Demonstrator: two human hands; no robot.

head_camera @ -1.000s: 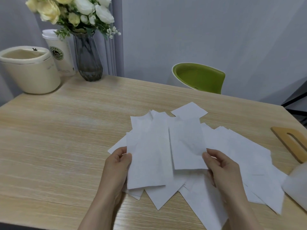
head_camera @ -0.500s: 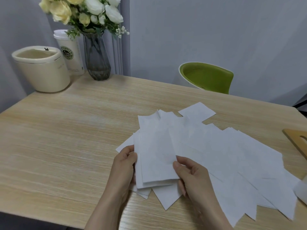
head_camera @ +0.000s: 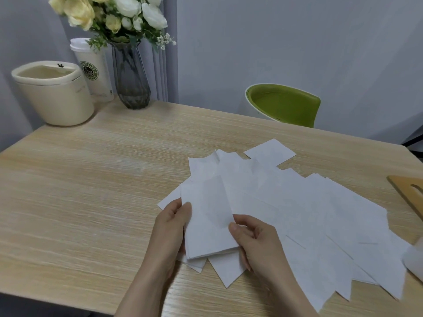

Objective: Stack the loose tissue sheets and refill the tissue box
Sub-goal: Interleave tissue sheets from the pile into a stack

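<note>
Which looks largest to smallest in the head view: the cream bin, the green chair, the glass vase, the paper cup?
1. cream bin
2. green chair, only partly in view and farther off, so its place against the bin is unsure
3. glass vase
4. paper cup, partly hidden, close to the vase

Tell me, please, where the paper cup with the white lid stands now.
In the head view, the paper cup stands at the far left corner of the table, between the cream bin and the glass vase.

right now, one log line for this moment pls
phase: stacking | left hand: holds small stack | right hand: pinches stack's right edge | loose sheets: fanned on table
</note>
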